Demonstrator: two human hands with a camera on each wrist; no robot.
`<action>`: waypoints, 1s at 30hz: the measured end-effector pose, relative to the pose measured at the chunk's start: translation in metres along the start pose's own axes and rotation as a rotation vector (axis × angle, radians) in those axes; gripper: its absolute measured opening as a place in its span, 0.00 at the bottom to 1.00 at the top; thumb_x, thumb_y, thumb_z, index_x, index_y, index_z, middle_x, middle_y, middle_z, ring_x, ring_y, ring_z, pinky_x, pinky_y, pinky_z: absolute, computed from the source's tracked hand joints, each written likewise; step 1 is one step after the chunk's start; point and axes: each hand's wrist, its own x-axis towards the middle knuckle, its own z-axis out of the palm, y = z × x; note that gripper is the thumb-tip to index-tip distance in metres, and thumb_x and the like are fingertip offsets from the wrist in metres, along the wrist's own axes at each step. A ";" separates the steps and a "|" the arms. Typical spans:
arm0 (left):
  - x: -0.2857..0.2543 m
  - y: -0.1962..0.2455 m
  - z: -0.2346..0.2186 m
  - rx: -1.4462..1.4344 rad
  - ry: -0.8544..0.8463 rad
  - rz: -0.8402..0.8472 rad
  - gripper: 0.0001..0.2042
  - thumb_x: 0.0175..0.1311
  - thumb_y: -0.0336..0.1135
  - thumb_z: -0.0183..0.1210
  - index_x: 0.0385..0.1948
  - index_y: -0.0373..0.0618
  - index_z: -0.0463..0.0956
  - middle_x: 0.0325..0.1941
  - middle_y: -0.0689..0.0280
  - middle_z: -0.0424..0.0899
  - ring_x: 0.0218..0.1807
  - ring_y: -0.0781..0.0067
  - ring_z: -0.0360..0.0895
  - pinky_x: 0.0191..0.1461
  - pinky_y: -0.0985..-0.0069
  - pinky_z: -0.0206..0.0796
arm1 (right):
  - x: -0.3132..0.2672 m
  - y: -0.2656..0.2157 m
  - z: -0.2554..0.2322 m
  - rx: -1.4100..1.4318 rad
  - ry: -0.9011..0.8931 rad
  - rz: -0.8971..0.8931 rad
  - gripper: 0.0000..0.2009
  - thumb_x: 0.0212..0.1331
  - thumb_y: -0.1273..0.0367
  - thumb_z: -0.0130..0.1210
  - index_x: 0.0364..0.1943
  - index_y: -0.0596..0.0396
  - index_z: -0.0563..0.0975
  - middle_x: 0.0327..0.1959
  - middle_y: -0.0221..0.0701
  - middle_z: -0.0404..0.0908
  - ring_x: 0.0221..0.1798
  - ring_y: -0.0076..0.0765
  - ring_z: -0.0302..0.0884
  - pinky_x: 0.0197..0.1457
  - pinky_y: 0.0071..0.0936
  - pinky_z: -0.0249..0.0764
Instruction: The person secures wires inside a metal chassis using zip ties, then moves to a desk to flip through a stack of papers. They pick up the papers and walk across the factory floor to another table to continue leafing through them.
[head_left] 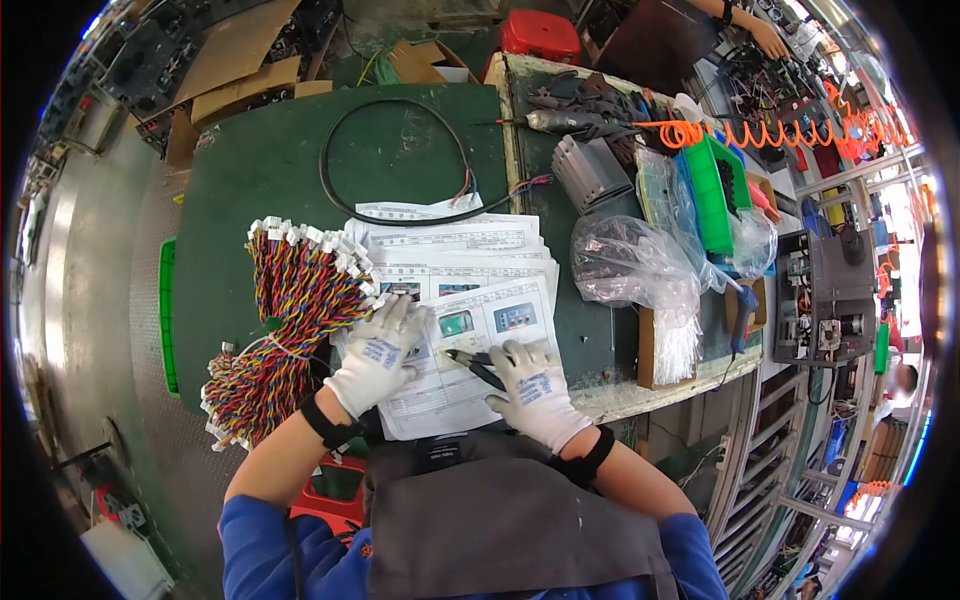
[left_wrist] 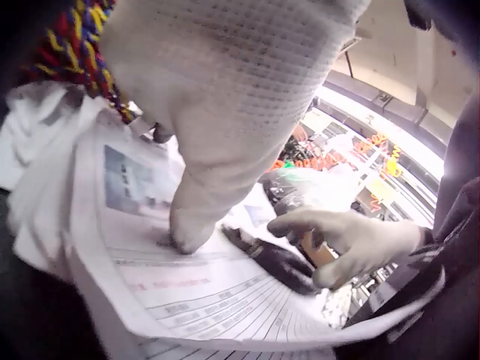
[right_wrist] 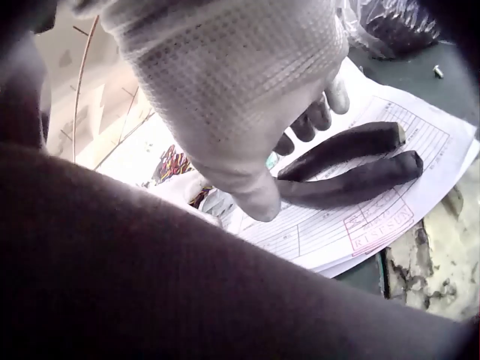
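Gloved hands at the desk's near edge, over pliers and paperwork.
Our right hand (head_left: pixel 530 392) rests loose-fingered on the pliers (head_left: pixel 475 366), not yet gripping; our left hand (head_left: pixel 378 352) presses flat on the sheets (head_left: pixel 470 290). We judge the pliers rigid, fairly heavy, best held by both dark handles; paper slides easily.

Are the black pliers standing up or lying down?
Lying down: the pliers rest flat on the paper sheets, handles apart, under the right hand.
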 end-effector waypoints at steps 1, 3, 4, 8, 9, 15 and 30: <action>-0.003 0.000 -0.001 0.052 -0.020 -0.056 0.42 0.41 0.46 0.67 0.63 0.45 0.58 0.66 0.53 0.59 0.68 0.52 0.56 0.68 0.62 0.52 | 0.002 -0.006 -0.001 0.008 0.013 -0.032 0.31 0.46 0.59 0.61 0.57 0.50 0.66 0.52 0.40 0.68 0.55 0.48 0.68 0.55 0.43 0.67; -0.003 0.001 -0.001 0.034 -0.018 -0.078 0.43 0.40 0.45 0.67 0.63 0.45 0.57 0.66 0.53 0.60 0.68 0.54 0.57 0.68 0.64 0.52 | 0.005 -0.008 0.002 0.065 -0.023 -0.068 0.31 0.47 0.59 0.61 0.58 0.49 0.66 0.51 0.40 0.69 0.52 0.49 0.70 0.54 0.43 0.68; -0.002 0.002 -0.001 0.020 -0.014 -0.099 0.44 0.40 0.44 0.67 0.63 0.44 0.56 0.67 0.54 0.60 0.68 0.56 0.57 0.68 0.66 0.53 | 0.007 -0.008 0.005 0.122 -0.054 -0.105 0.32 0.47 0.59 0.61 0.59 0.48 0.65 0.50 0.41 0.69 0.50 0.50 0.72 0.52 0.43 0.70; 0.007 -0.008 0.003 -0.039 0.082 -0.070 0.41 0.41 0.39 0.66 0.62 0.42 0.58 0.62 0.56 0.66 0.64 0.58 0.62 0.66 0.67 0.56 | 0.016 0.000 0.005 0.172 -0.089 -0.098 0.31 0.49 0.60 0.59 0.60 0.49 0.63 0.48 0.44 0.70 0.50 0.51 0.72 0.53 0.43 0.70; 0.011 -0.010 -0.001 -0.121 0.097 -0.074 0.37 0.42 0.35 0.64 0.60 0.43 0.60 0.59 0.57 0.68 0.62 0.57 0.64 0.66 0.66 0.57 | 0.017 -0.005 0.002 0.165 -0.092 -0.037 0.29 0.50 0.61 0.59 0.58 0.51 0.65 0.49 0.44 0.70 0.51 0.52 0.72 0.54 0.43 0.69; 0.024 -0.016 -0.007 -0.143 -0.015 -0.149 0.31 0.44 0.32 0.61 0.56 0.48 0.65 0.56 0.60 0.69 0.61 0.58 0.65 0.64 0.66 0.59 | 0.028 -0.010 0.012 0.047 -0.047 0.012 0.20 0.50 0.65 0.58 0.48 0.54 0.70 0.46 0.43 0.72 0.48 0.50 0.74 0.49 0.43 0.71; 0.005 -0.002 0.011 -0.239 0.286 -0.097 0.16 0.48 0.32 0.56 0.43 0.46 0.74 0.47 0.58 0.75 0.54 0.56 0.71 0.59 0.64 0.63 | 0.007 -0.002 0.012 0.149 -0.113 -0.041 0.22 0.51 0.61 0.56 0.51 0.51 0.71 0.49 0.42 0.71 0.53 0.51 0.70 0.57 0.44 0.66</action>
